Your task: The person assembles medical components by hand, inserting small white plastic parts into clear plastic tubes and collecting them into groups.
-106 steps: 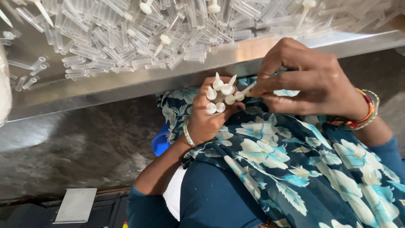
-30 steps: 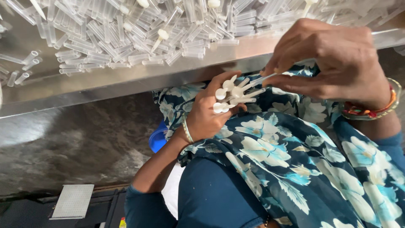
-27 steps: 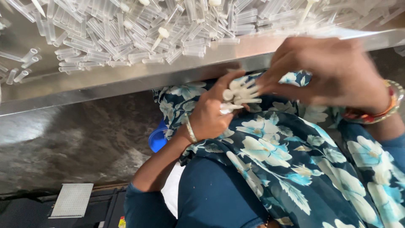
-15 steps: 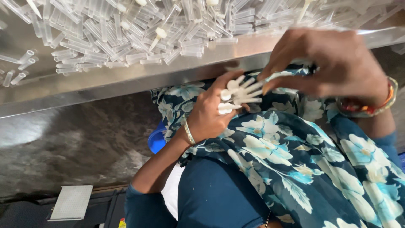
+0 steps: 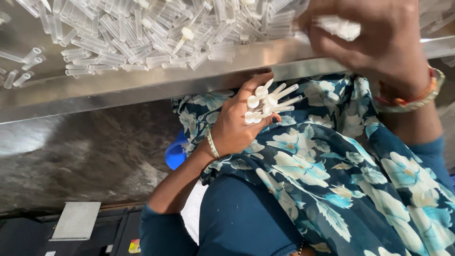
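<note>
L hand (image 5: 237,128), mid-frame, is clamped on a bundle of white plungers (image 5: 268,102), their disc ends fanned out. R hand (image 5: 379,38), upper right and blurred, is curled over more white pieces (image 5: 339,27) above the steel worktop (image 5: 142,87). Prob v. light, stiff, slick plastic; best gripped round the shafts, not the discs.

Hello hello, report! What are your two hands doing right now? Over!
Left hand gripping a bunch of white plungers in lap. Right hand up at the steel table, blurred, closed on something white. Clear tubes piled on the table.
</note>
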